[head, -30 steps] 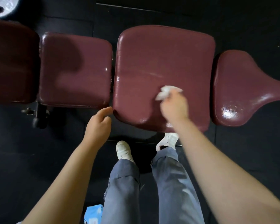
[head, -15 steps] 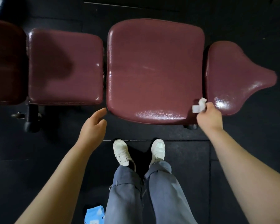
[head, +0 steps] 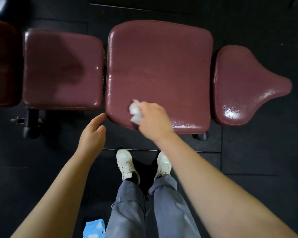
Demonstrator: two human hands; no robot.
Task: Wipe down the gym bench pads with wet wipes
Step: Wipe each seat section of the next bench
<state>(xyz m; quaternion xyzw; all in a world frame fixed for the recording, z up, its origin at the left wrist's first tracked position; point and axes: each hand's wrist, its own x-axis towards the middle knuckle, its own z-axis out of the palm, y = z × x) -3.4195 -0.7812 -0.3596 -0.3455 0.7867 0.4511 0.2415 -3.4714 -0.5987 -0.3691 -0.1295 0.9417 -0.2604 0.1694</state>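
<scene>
A crumpled white wet wipe (head: 135, 112) is gripped by the curled fingers (head: 145, 107) of the right hand (head: 153, 120) and is pressed against the near left area of the large middle pad (head: 159, 69) of the bench. The right forearm is extended from the near right across the near edge of that pad. The fingers (head: 98, 120) of the left hand (head: 93, 136) are held loosely extended and nothing is held by them; the fingertip is positioned just beside the near left corner of the middle pad, and contact cannot be confirmed. A smaller square pad (head: 62, 69) is located to the left of the middle pad, with a further pad (head: 3, 64) partly visible at the left edge. A tapered seat pad (head: 244, 86) is located to the right, and glossy wet reflections are visible on its near surface. White shoes (head: 126, 164) and grey trousers (head: 127, 210) are seen on the dark floor (head: 256, 160) near the bench. A blue wipe packet (head: 94, 228) is lying on the floor at the near edge.
</scene>
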